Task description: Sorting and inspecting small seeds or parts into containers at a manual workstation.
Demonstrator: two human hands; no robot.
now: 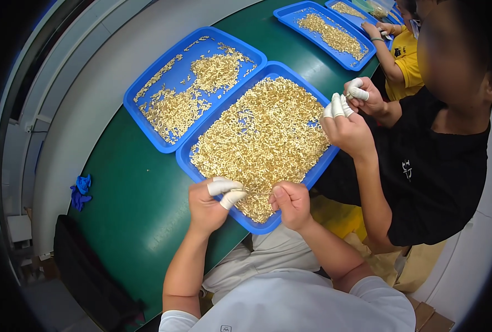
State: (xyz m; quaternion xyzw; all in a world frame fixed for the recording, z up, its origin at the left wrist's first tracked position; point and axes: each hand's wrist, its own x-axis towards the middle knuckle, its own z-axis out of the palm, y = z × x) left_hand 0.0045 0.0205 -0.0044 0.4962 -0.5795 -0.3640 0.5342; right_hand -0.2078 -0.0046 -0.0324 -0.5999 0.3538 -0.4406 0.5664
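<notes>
Just in front of me, a blue tray (183,160) holds a thick spread of small gold-coloured metal pieces (262,133). Over its near left edge is my left hand (207,206), its thumb and a finger wearing white finger cots and pinched together. Whatever sits between those fingertips is too small to name. My right hand (293,205) is curled closed over the near right edge, thumb pressed on the bent forefinger. A faint thin line seems to run between the two hands, but I cannot make it out against the pieces.
Another blue tray (160,145) with gold pieces touches mine on the left. More blue trays (326,47) stand farther along the green table (130,221). At my right a co-worker's hands (351,122) in finger cots hover by my tray. Blue crumpled gloves (81,192) lie at the left edge.
</notes>
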